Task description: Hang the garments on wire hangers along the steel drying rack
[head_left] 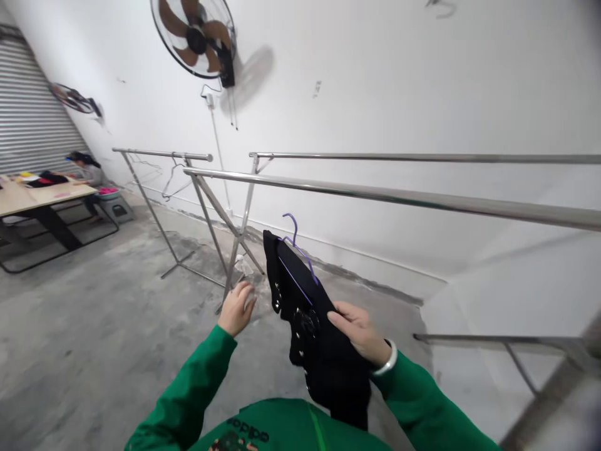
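A black garment with shiny buttons or studs along one edge hangs on a purple hanger in front of me. My right hand pinches the garment's upper edge between thumb and fingers. The hanger's hook points up, below the nearer metal rail and apart from it. To the left of the garment, my left hand is off the cloth with its fingers loosely curved and apart, holding nothing. The lower part of the garment runs down close to my body.
A metal drying rack with two long rails crosses ahead. Behind it, a second rack carries a few bare hangers. Wall fans hang above. A person sits by a table at far left.
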